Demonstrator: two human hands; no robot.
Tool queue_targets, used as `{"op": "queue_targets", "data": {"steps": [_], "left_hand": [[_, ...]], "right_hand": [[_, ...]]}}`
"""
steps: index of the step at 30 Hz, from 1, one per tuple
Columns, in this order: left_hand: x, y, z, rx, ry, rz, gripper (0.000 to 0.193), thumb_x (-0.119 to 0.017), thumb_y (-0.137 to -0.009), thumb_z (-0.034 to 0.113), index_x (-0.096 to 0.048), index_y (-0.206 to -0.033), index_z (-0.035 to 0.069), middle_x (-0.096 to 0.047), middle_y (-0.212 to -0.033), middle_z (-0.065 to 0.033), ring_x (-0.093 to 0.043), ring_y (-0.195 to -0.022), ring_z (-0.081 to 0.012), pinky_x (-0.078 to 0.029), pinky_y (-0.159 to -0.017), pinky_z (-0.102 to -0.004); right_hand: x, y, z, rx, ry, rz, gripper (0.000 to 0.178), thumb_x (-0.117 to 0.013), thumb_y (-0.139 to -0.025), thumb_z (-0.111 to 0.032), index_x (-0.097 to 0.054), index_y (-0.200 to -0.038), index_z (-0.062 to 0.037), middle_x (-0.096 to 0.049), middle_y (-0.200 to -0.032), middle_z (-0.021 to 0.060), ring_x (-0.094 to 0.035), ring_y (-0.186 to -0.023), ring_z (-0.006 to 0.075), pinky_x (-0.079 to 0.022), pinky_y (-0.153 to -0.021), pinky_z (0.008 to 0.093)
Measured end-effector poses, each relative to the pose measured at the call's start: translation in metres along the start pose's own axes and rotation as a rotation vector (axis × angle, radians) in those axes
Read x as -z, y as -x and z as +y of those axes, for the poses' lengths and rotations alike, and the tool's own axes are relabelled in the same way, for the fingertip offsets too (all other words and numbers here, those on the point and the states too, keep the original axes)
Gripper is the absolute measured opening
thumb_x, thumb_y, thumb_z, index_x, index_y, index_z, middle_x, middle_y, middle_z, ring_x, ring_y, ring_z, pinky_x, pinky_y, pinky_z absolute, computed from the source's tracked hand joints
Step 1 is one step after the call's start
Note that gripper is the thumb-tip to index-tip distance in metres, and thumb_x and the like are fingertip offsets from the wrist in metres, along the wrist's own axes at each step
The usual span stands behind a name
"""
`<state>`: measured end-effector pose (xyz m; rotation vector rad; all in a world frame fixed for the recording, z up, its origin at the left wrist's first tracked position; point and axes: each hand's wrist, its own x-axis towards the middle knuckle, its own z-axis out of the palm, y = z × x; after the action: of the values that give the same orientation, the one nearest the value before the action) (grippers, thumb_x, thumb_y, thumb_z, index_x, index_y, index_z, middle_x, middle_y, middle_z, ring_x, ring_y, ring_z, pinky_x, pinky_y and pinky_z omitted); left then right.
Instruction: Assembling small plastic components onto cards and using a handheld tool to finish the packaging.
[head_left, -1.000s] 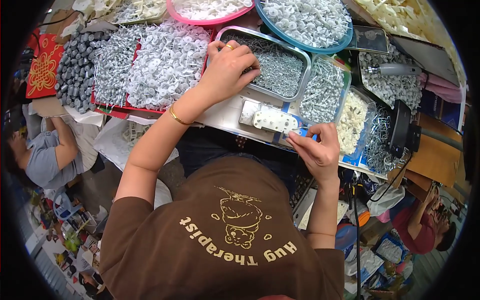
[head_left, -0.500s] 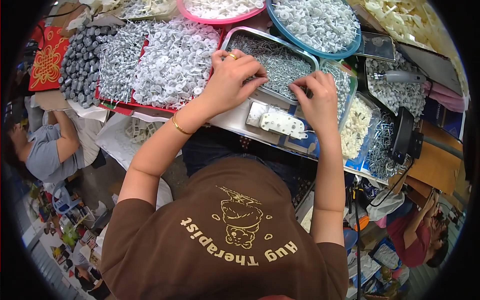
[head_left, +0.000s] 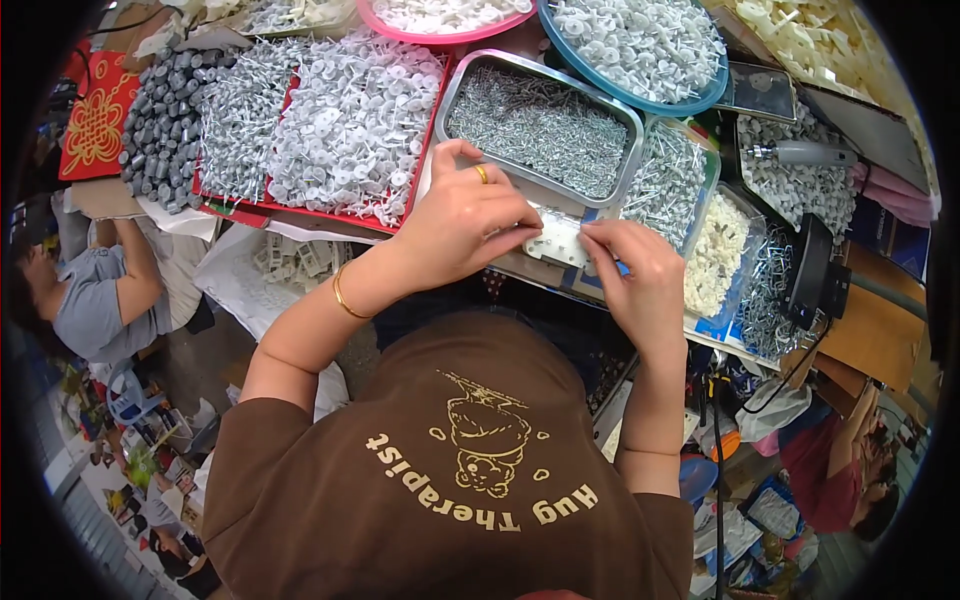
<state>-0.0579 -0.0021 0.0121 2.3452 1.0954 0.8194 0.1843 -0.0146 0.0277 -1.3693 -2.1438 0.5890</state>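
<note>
A white plastic housing (head_left: 560, 241) with small holes lies at the near edge of the work surface. My left hand (head_left: 472, 217), wearing a ring, is at its left end, thumb and forefinger pinched together. My right hand (head_left: 640, 272) is at its right end, its thumb and forefinger also pinched. Whatever is between the fingertips of either hand is too small to make out. Just beyond my hands stands a metal tray (head_left: 634, 150) of small, shiny metal pins or screws. My left hand covers part of the housing's left side.
White disc-headed parts (head_left: 345, 135), metal pins (head_left: 245, 125) and grey cylinders (head_left: 165, 130) are heaped at the left. Beyond stand a pink basin (head_left: 450, 38) and a blue basin (head_left: 715, 92). To the right are a clear tub of cream pieces (head_left: 715, 250) and metal hooks (head_left: 768, 300). People sit on both sides.
Both hands have come away from the metal tray, back toward me and down to the white housing. The tray's contents are now in plain view.
</note>
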Motion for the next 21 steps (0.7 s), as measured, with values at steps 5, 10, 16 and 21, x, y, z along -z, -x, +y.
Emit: {"op": "queue_targets", "data": {"steps": [5, 10, 16, 21], "left_hand": [[0.003, 0.004, 0.006, 0.09, -0.007, 0.033, 0.008, -0.078, -0.083, 0.017, -0.071, -0.086, 0.014, -0.068, -0.077, 0.0047, -0.064, -0.08, -0.0135, -0.033, -0.099, -0.0432], [0.003, 0.01, 0.011, 0.189, 0.15, 0.065, 0.009, -0.079, -0.082, 0.011, -0.077, -0.09, 0.013, -0.075, -0.085, 0.0038, -0.068, -0.081, -0.0109, -0.033, -0.1, -0.0389], [0.005, 0.013, 0.007, 0.445, 0.44, 0.034, 0.01, -0.082, -0.079, 0.012, -0.079, -0.089, 0.014, -0.077, -0.089, 0.0032, -0.07, -0.084, -0.0094, -0.032, -0.104, -0.0393], [0.002, 0.018, 0.014, 0.236, 0.17, 0.034, 0.008, -0.081, -0.08, 0.019, -0.077, -0.087, 0.018, -0.072, -0.082, 0.0061, -0.065, -0.083, -0.0109, -0.029, -0.102, -0.0405]], "right_hand": [[0.012, -0.019, 0.002, -0.105, -0.16, 0.192, 0.005, -0.075, -0.084, -0.006, -0.073, -0.087, -0.0025, -0.07, -0.084, 0.0095, -0.065, -0.076, 0.028, -0.051, -0.07, 0.0364], [-0.018, -0.044, 0.044, 0.04, 0.125, 0.139, 0.008, -0.078, -0.08, -0.009, -0.074, -0.086, -0.0049, -0.064, -0.082, 0.0073, -0.059, -0.082, 0.0272, -0.048, -0.074, 0.0384], [-0.03, -0.047, 0.05, 0.078, 0.07, 0.086, 0.01, -0.079, -0.078, -0.012, -0.074, -0.083, -0.0052, -0.061, -0.081, 0.0066, -0.056, -0.083, 0.0263, -0.046, -0.074, 0.0383], [-0.003, -0.032, 0.02, -0.058, -0.131, 0.17, 0.008, -0.075, -0.085, -0.008, -0.074, -0.09, -0.0016, -0.071, -0.082, 0.0096, -0.067, -0.077, 0.022, -0.052, -0.072, 0.0321]]}}
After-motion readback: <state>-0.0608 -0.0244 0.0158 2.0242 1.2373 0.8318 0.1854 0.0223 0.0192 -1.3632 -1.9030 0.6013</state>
